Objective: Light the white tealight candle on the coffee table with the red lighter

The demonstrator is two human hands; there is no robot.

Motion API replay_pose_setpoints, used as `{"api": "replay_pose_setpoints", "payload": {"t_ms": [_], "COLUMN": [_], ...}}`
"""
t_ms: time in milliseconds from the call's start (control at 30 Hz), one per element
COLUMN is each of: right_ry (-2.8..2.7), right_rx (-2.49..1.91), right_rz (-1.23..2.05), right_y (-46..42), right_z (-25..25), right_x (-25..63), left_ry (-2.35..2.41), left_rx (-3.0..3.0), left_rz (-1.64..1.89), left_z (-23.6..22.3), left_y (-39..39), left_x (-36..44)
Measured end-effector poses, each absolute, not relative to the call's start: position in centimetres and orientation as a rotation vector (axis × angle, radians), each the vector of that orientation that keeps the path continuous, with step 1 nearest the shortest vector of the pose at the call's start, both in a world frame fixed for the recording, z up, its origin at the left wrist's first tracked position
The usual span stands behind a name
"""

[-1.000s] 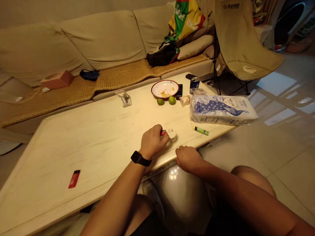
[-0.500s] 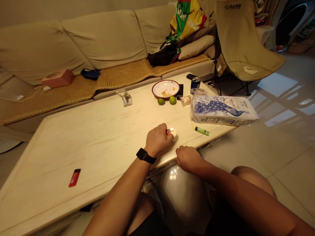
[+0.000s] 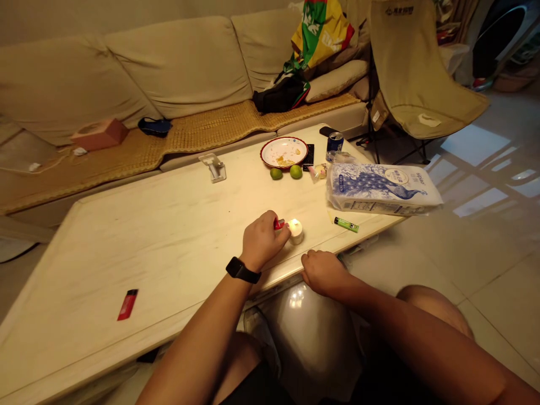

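My left hand (image 3: pixel 262 241), with a black watch on its wrist, is closed around a red lighter (image 3: pixel 279 224) whose metal tip shows past the fingers. Just right of it stands a short white candle (image 3: pixel 297 234) with a bright flame on top. My right hand (image 3: pixel 323 271) is closed on the near edge of the pale table (image 3: pixel 189 247), fingers curled over it. A green lighter (image 3: pixel 346 225) lies right of the candle. Far to the left, a second red lighter (image 3: pixel 127 305) rests on the tabletop.
Behind the candle are a red-rimmed plate (image 3: pixel 274 147) with food scraps, two limes (image 3: pixel 296 172) and a can (image 3: pixel 335 144). A large tissue pack (image 3: pixel 382 188) lies at the right end. A white holder (image 3: pixel 214 170) stands near the far edge; beyond is a sofa (image 3: pixel 181 62).
A flame now burns on the candle, which was unlit a second ago. My left hand moved right to the wick with the lighter, then drew back left. My right hand stayed put.
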State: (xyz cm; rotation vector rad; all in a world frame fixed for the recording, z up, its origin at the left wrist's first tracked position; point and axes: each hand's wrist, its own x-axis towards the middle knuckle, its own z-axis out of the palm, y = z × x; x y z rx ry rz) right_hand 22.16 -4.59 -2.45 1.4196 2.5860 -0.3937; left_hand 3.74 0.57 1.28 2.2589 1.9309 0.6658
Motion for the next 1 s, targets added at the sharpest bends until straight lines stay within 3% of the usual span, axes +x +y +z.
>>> {"api": "replay_pose_setpoints", "payload": {"t_ms": [367, 1000], "right_ry": [2.558, 2.545], "right_rx": [1.413, 1.421], "right_rz": [-0.411, -0.405], "right_y": [-4.5, -4.6], "right_z": [-2.2, -2.4], "right_x": [22.1, 22.1], "left_ry": [1.941, 1.932], "left_rx": [2.13, 2.181], "left_rz": [0.814, 0.657], "left_z": [0.9, 1.0], "left_y": [-0.8, -1.2], "left_x": [0.2, 0.1]}}
